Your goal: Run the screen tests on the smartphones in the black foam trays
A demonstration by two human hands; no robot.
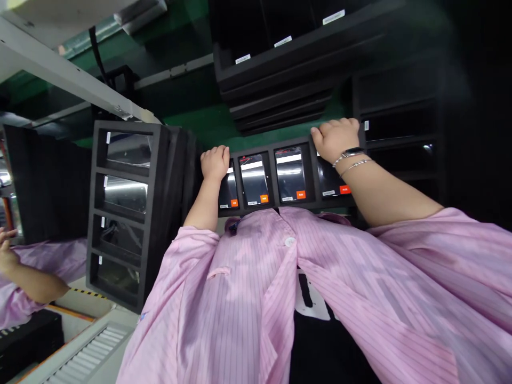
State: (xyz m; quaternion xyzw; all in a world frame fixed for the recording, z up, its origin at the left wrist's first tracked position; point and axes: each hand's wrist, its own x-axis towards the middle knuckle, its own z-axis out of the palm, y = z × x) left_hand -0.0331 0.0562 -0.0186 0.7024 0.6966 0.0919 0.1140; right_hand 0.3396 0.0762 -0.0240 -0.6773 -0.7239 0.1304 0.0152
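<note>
A black foam tray point(270, 181) lies across in front of my body. Its compartments hold several dark glossy screen panels point(290, 173), each with an orange label and a small white sticker. My left hand point(215, 161) grips the tray's left end, fingers curled over the far rim. At the right part of that rim, my right hand point(336, 140) holds on in the same way, with a bracelet and a dark band on its wrist. The undersides of the fingers on both hands are hidden.
To the left stands a stack of black trays point(157, 213) with glossy panels. More stacked trays point(276, 80) rise beyond my hands, and another dark tray point(396, 125) sits at right. A white frame bar point(76, 74) crosses the upper left. Another person's arm point(38, 280) shows at far left.
</note>
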